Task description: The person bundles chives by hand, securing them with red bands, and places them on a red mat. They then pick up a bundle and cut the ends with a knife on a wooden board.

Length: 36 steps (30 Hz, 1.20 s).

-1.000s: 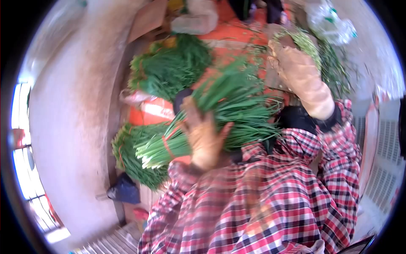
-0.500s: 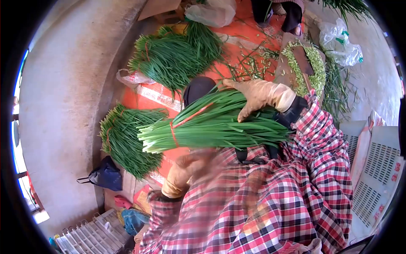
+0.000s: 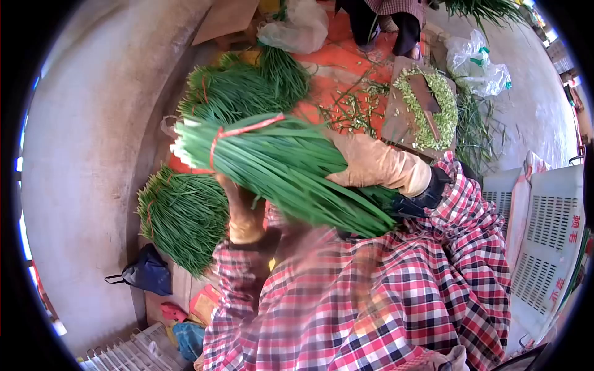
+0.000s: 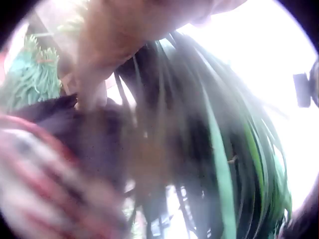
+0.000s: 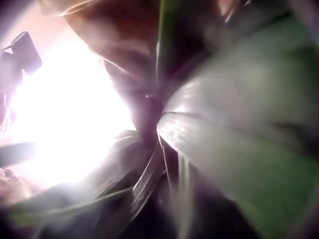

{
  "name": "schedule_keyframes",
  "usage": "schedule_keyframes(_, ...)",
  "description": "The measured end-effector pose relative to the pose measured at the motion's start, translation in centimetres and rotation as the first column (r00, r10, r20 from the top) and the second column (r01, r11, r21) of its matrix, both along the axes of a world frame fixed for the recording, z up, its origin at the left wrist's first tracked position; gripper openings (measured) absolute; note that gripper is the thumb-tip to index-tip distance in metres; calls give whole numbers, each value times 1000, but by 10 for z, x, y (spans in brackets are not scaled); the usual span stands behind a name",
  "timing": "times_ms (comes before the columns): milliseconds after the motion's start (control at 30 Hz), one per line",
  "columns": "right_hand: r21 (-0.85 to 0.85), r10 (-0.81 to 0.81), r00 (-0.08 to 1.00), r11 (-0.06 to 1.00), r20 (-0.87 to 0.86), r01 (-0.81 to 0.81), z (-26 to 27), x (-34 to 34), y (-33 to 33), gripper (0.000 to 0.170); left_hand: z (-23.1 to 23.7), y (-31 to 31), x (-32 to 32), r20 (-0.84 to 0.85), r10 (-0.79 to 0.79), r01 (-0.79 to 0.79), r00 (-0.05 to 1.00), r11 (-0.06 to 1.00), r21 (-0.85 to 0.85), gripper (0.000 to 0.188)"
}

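A big bundle of long green leaves with white stalk ends, tied with red bands, is held up before the plaid shirt in the head view. The gloved right hand grips its leafy part, thumb on the near side. Below the tied end, the gloved left hand holds the bundle from underneath, its fingertips hidden behind it. Leaves hang beside the left hand in the left wrist view. Blurred leaves fill much of the right wrist view.
More tied bundles lie at upper left and left. A board bears chopped pieces and a cleaver. White crates stand right, a dark bag lies left, and another person's legs show at top.
The bundle has risen and shifted left, its white ends tilting up. The left hand has left its place by the shirt and come under the tied end; the right hand has moved from the board onto the leaves.
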State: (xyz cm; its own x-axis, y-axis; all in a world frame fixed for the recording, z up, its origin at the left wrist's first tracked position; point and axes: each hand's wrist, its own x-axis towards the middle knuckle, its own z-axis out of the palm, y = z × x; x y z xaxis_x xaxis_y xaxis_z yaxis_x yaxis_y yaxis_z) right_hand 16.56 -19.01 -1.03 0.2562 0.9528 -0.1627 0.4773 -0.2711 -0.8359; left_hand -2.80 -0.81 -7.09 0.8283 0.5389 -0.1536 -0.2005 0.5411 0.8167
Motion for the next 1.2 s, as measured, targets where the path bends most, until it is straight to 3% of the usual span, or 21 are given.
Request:
schedule_keyframes(33,8,3,1000,1000,13,-3,9,1,4,89,14,3,14,117,-13,14,993,1000,-9,83)
schedule_keyframes(67,-57,-44,992,997,118,51,22,1,11,93,34,-1,38,213,80,-38,974,980,-197,76)
schedule_keyframes(100,-115,-86,971,987,225,114,31,3,13,97,39,3,50,285,50,14,957,976,-219,65)
schedule_keyframes(167,-35,-105,933,992,343,125,41,15,15,97,48,14,76,201,77,-22,977,965,-260,60)
schedule_keyframes(233,-138,-198,863,947,464,291,66,26,12,97,55,22,92,188,90,-49,978,975,-215,48)
schedule_keyframes(267,-8,-351,894,930,277,367,72,37,2,99,58,21,99,170,94,-62,981,981,-185,45)
schedule_keyframes(300,105,-358,925,922,-127,372,94,45,-8,100,62,19,105,153,100,-76,983,985,-155,42)
schedule_keyframes(367,299,-420,873,890,248,343,85,51,-13,108,62,16,122,164,108,-89,981,989,-120,40)
schedule_keyframes(433,181,-214,631,976,745,117,73,24,-2,118,66,12,127,157,103,-92,982,992,-81,39)
schedule_keyframes(467,176,-208,637,978,743,113,76,24,-4,118,74,8,130,156,103,-87,982,990,-110,39)
schedule_keyframes(500,-186,19,498,940,867,286,78,-2,15,117,81,5,134,156,103,-82,982,987,-138,38)
schedule_keyframes(567,-58,-190,634,935,750,349,79,22,9,113,77,15,132,194,-66,102,979,978,-182,41)
schedule_keyframes(633,-111,-260,904,943,340,313,94,42,-1,107,70,30,129,165,-156,192,974,954,-232,43)
schedule_keyframes(800,-91,-273,896,942,351,322,98,69,-9,93,61,37,124,213,-236,289,948,920,-266,44)
schedule_keyframes(867,55,-323,898,945,300,322,92,70,-10,72,51,40,125,245,-237,296,940,924,-243,47)
schedule_keyframes(900,56,-323,898,945,299,321,87,63,-10,72,48,41,126,277,-242,306,930,927,-215,51)
schedule_keyframes(967,220,-366,656,929,660,297,75,32,-7,59,39,39,130,315,-94,172,944,958,-228,53)
schedule_keyframes(1033,361,-354,162,933,921,-13,55,-13,-4,47,58,23,134,461,89,82,883,937,-339,65)
schedule_keyframes(1100,295,-291,81,954,953,-47,42,-68,0,46,56,28,145,644,46,198,764,933,-302,64)
schedule_keyframes(1167,491,-453,192,820,871,-292,12,-99,-7,37,47,47,157,856,-142,428,497,899,-99,63)
schedule_keyframes(1200,450,-448,79,893,891,-19,14,-124,-24,32,43,60,166,910,-261,530,322,846,55,63)
